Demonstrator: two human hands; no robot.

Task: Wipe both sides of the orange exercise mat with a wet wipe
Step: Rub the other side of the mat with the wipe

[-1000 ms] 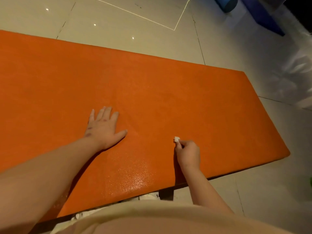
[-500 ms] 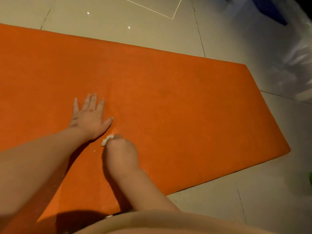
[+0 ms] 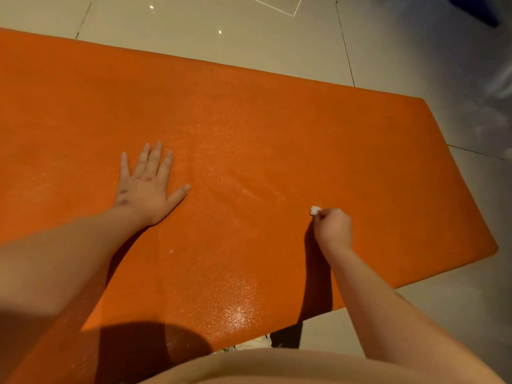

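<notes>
The orange exercise mat (image 3: pixel 318 128) lies flat on the tiled floor and fills most of the head view. My left hand (image 3: pixel 148 184) rests flat on it, fingers straight and spread, left of centre. My right hand (image 3: pixel 333 227) is curled into a fist on the mat, right of centre, and grips a small crumpled white wet wipe (image 3: pixel 315 210) that pokes out at its far end. Damp, shiny streaks show on the mat between my hands and near its front edge.
Pale glossy floor tiles (image 3: pixel 249 45) surround the mat at the back and right. A dark blue object (image 3: pixel 476 9) lies at the top right corner. My body fills the bottom edge of the view, close to the mat's near edge.
My right hand with the wipe has swept from beside my left thumb back to the right across the mat. My left hand has stayed pressed flat.
</notes>
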